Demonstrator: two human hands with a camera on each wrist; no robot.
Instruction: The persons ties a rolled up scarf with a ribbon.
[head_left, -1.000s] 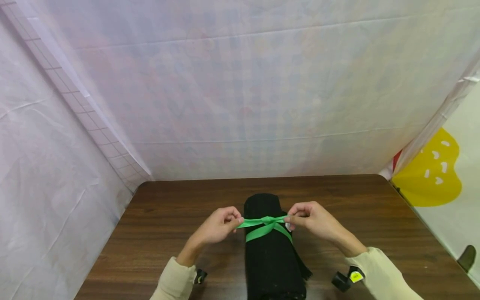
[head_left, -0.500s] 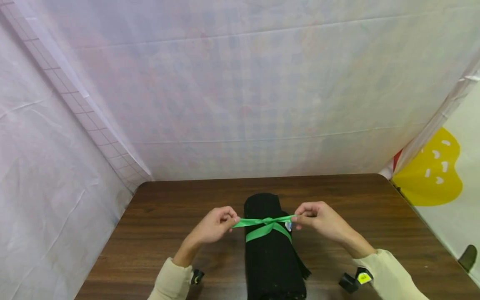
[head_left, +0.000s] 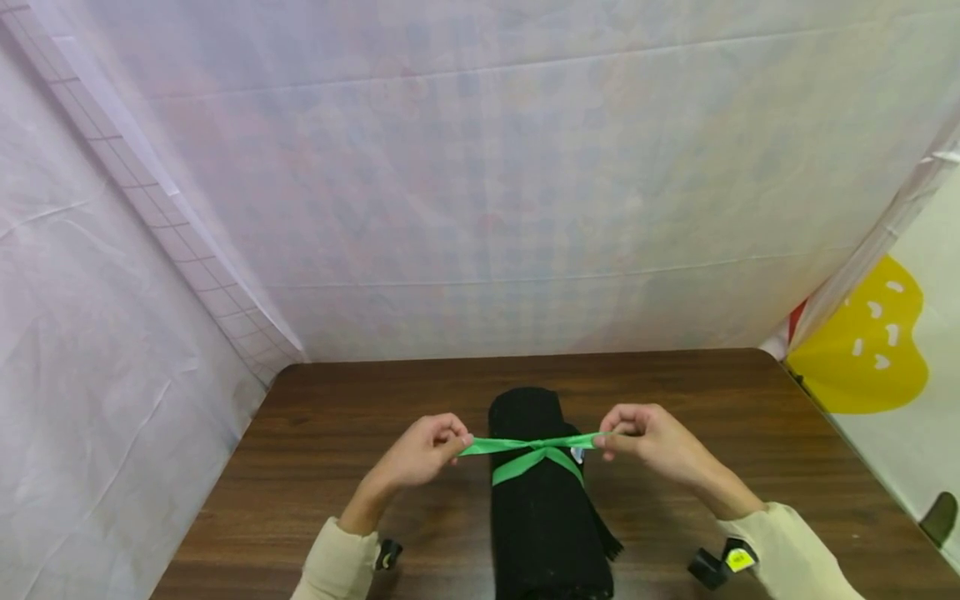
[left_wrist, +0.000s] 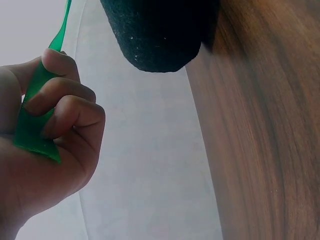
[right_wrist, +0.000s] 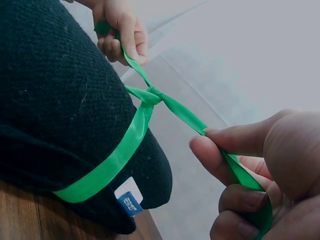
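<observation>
A rolled black knitted scarf (head_left: pixel 551 525) lies lengthwise on the table, its fringe (head_left: pixel 611 543) poking out on the right. Round it runs a green ribbon (right_wrist: pixel 122 152), crossed over itself in a knot (right_wrist: pixel 154 94) on top of the roll. My left hand (head_left: pixel 427 450) pinches one ribbon end between thumb and fingers, and the ribbon's tail (left_wrist: pixel 35 135) lies across that palm. On the other side my right hand (head_left: pixel 648 442) pinches the opposite end, with the rest running under the curled fingers. Both ends stretch nearly straight out sideways. A white and blue label (right_wrist: pixel 129 197) shows on the scarf.
The brown wooden table (head_left: pixel 360 400) reaches back to a pale hanging sheet (head_left: pixel 480 208). Another white sheet (head_left: pixel 97 375) hangs at the left. A yellow cutout shape (head_left: pixel 858 342) is on the right wall. Each wrist wears a black strap (head_left: pixel 708 567).
My hands have moved apart, the left to the left and the right to the right. More ribbon shows between them, and the knot looks smaller and tighter. The scarf stays in place.
</observation>
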